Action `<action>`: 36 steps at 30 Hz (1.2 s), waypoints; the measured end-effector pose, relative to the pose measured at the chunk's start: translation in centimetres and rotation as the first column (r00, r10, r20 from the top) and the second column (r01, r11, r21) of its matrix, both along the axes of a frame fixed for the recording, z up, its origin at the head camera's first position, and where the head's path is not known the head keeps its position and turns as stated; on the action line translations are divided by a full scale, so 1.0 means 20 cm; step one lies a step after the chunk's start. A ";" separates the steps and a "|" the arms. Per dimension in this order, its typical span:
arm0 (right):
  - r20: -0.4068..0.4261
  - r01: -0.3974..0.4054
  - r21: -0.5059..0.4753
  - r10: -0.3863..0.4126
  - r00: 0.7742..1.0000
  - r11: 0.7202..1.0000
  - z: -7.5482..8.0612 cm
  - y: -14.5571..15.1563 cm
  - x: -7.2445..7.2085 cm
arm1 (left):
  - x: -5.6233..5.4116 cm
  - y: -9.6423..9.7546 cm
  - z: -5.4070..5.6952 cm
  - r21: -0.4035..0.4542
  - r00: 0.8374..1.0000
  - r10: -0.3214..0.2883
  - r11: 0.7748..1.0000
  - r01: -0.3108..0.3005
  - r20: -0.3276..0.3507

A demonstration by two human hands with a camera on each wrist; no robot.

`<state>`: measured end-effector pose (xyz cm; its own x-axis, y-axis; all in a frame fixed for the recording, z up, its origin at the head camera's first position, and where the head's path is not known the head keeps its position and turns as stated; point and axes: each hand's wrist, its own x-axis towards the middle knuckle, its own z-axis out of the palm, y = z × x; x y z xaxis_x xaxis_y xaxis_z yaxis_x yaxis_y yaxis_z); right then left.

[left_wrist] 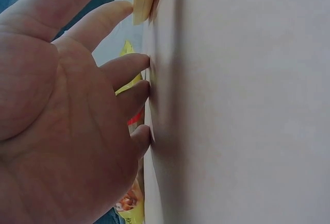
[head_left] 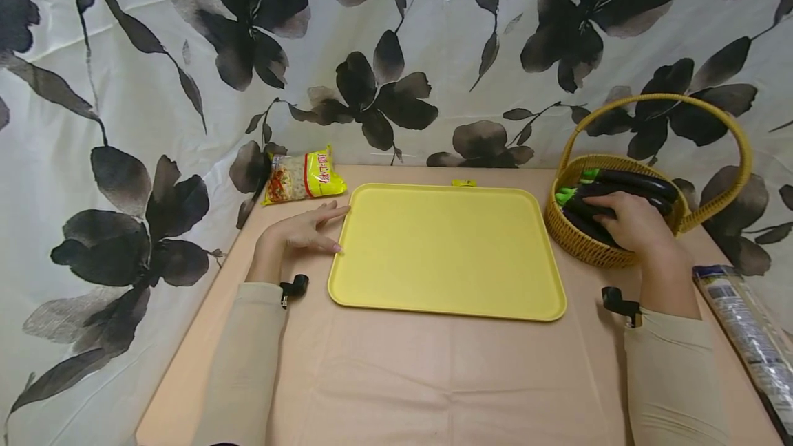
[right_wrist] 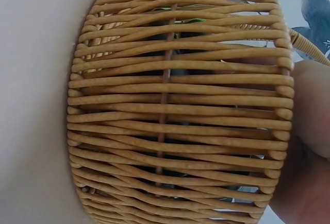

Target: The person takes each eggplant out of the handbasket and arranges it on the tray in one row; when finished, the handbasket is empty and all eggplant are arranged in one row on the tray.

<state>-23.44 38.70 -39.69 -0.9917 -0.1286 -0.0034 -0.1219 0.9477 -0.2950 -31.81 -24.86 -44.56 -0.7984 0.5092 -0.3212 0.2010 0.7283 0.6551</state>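
Right hand (head_left: 632, 222) in the basket (head_left: 573, 243), left hand (head_left: 303, 229) at the tray (head_left: 446, 253).
Left grip spread, touching the tray's left edge. Right grip lies over the eggplants (head_left: 644, 184); whether it pinches one cannot be told. Eggplants lie inside the basket, which stands on the surface (head_left: 396, 377) just right of the tray.

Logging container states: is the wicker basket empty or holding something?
Holding something: in the head view, dark eggplants lie inside the basket, partly under the right hand.
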 end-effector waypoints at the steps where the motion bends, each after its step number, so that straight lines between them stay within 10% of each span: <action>1: -0.003 0.001 -0.010 -0.001 1.000 1.000 0.00 0.00 0.00 | 0.00 0.00 0.00 -0.001 1.000 0.000 1.000 0.000 0.001; 26: -0.201 -0.059 -0.355 -0.015 0.979 0.933 0.12 -0.11 0.09 | 0.01 0.00 0.00 0.018 1.000 0.008 1.000 -0.008 -0.005; 36: -0.163 -0.127 -0.457 0.057 0.985 0.880 0.08 -0.29 0.02 | 0.01 -0.01 -0.01 0.022 1.000 0.017 1.000 -0.018 0.010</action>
